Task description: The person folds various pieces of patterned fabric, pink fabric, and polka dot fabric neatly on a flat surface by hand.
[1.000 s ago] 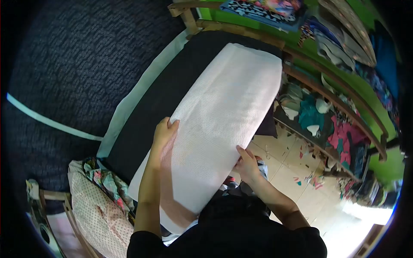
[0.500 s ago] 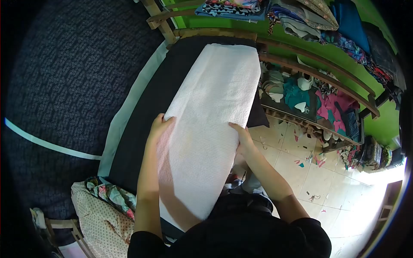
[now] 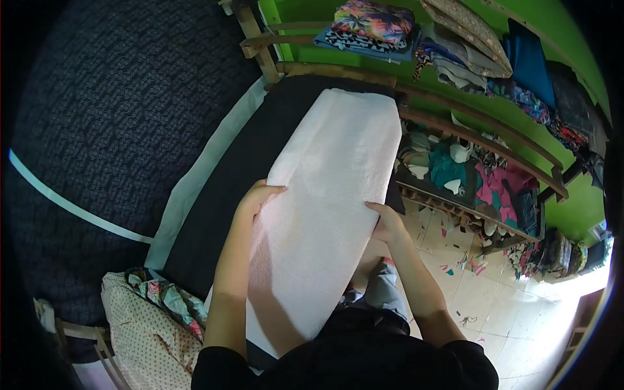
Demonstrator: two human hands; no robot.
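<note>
A long folded piece of pale pinkish-white fabric (image 3: 325, 214) lies over black cloth (image 3: 227, 172) and stretches from my body toward the far wooden rail. My left hand (image 3: 257, 197) grips its left edge, thumb on top and fingers tucked under. On the opposite edge, my right hand (image 3: 387, 220) holds the fabric in the same way, thumb above and fingers mostly hidden beneath. Near my body a shadow falls across the fabric's lower left part.
Dark patterned fabric (image 3: 123, 104) spreads across the left. Spotted cloth (image 3: 146, 325) lies at lower left. Folded textiles (image 3: 374, 26) rest on a rack along the green wall. A shelf holds scraps (image 3: 448, 162); more scraps litter the tiled floor (image 3: 448, 279).
The view has tilted, so the fabric and rack sit lower in the picture. Both hands keep their hold on the edges and appear slightly lower and to the right.
</note>
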